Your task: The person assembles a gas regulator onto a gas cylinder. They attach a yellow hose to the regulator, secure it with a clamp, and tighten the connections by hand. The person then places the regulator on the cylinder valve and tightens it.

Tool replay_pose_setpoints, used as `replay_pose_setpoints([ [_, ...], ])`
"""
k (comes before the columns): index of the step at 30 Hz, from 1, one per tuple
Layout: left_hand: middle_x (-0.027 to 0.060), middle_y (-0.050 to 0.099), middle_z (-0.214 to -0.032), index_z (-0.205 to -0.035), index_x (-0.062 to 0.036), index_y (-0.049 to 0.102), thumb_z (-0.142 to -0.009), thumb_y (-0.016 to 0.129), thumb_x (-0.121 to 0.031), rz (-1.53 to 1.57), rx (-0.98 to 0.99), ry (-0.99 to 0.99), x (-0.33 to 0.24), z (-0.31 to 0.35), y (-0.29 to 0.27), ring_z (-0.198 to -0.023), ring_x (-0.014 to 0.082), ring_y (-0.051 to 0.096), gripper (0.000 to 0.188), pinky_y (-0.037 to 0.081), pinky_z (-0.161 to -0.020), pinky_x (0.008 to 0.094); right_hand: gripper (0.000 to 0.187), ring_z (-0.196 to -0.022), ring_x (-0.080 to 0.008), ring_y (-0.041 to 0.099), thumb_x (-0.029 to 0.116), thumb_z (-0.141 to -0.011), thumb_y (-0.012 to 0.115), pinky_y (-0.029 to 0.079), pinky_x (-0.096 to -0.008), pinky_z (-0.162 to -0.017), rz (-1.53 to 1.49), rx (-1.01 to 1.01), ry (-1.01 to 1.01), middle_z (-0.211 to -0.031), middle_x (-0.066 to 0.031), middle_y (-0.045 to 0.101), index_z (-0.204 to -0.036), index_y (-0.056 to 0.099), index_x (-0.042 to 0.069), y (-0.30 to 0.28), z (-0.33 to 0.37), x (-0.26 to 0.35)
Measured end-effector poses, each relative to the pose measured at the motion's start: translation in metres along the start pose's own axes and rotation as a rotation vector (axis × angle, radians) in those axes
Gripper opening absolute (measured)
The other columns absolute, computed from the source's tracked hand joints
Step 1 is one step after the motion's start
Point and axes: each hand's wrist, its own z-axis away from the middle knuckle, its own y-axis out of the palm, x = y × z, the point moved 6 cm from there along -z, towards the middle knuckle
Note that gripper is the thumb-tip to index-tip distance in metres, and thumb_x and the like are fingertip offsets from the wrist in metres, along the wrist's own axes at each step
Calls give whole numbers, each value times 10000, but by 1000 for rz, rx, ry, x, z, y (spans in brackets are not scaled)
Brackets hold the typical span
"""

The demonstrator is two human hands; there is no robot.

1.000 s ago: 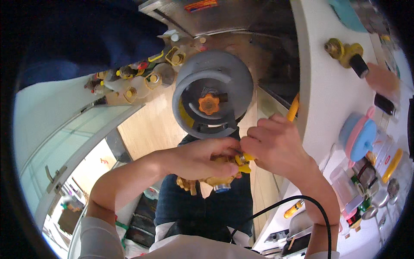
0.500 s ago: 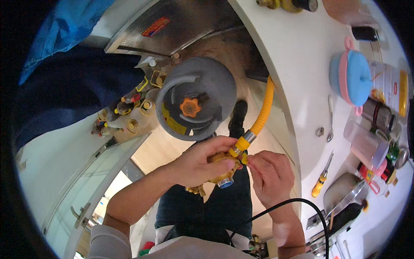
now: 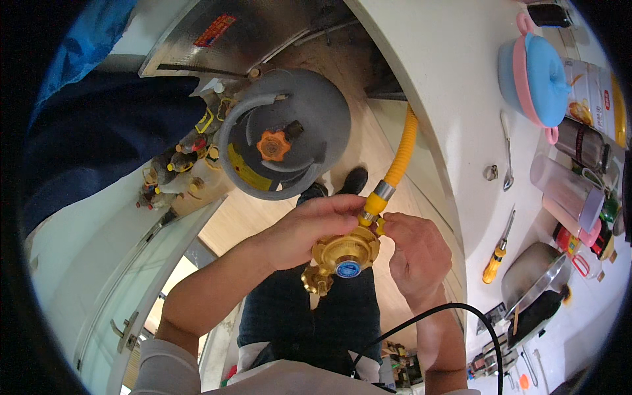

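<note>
My left hand (image 3: 309,230) grips a brass gas regulator (image 3: 345,253) with a blue centre cap, just below the middle of the view. A yellow corrugated hose (image 3: 401,151) runs from the regulator's inlet up to the white counter edge. My right hand (image 3: 418,253) pinches the metal clamp (image 3: 372,210) where hose and regulator join. A grey gas cylinder (image 3: 289,141) with an orange valve knob (image 3: 273,145) stands on the wooden floor above my hands, apart from the regulator.
A white counter (image 3: 461,112) on the right carries a blue and pink lidded pot (image 3: 536,69), a spoon (image 3: 507,155), a yellow-handled screwdriver (image 3: 497,253), jars and a pan (image 3: 533,276). Several bottles (image 3: 178,171) stand left of the cylinder. A glass door (image 3: 125,289) lies lower left.
The view has swung left and closer. The regulator now shows its face with the blue cap between my hands, and my right hand sits at the hose clamp.
</note>
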Motion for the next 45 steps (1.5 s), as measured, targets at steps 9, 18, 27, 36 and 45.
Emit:
replay_pose_setpoints([
  [9, 96, 713, -1177, -1396, 28, 593, -1099, 573, -227, -380, -238, 110, -5, 2, 1, -1030, 133, 705, 393, 590, -868, 251, 195, -876, -256, 729, 80, -823, 833, 598, -331, -755, 135, -37, -6, -989, -78, 755, -980, 716, 85, -3, -5, 11],
  [18, 79, 720, -1112, -1367, 24, 631, -1100, 580, -240, -425, -280, 169, 2, 0, 6, -992, 89, 682, 379, 564, -857, 223, 215, -612, -203, 602, 194, -945, 763, 458, -313, -562, -8, 282, 568, -716, -90, 659, -822, 685, 36, 4, -4, -8],
  [27, 76, 719, -1107, -1385, 30, 618, -1105, 569, -241, -415, -272, 225, 2, -1, 0, -1001, 88, 685, 392, 573, -842, 223, 201, -648, -204, 646, 296, -929, 767, 490, -323, -562, 256, 153, 208, -701, -57, 605, -914, 681, 115, -6, -14, 12],
  [36, 59, 724, -1078, -1368, 27, 629, -1108, 564, -239, -389, -290, 215, 4, -3, -8, -949, 77, 691, 377, 576, -787, 215, 234, -575, -221, 625, 345, -932, 770, 477, -348, -534, 243, 265, 259, -658, -26, 623, -893, 663, 141, 6, -11, 5],
  [45, 83, 709, -1150, -1437, 31, 575, -1115, 536, -200, -293, -292, 175, 3, 1, -4, -1005, 98, 692, 398, 584, -838, 228, 215, -559, -223, 632, 302, -940, 769, 481, -337, -518, 282, 182, 195, -662, -39, 627, -885, 652, 130, 6, -17, 8],
])
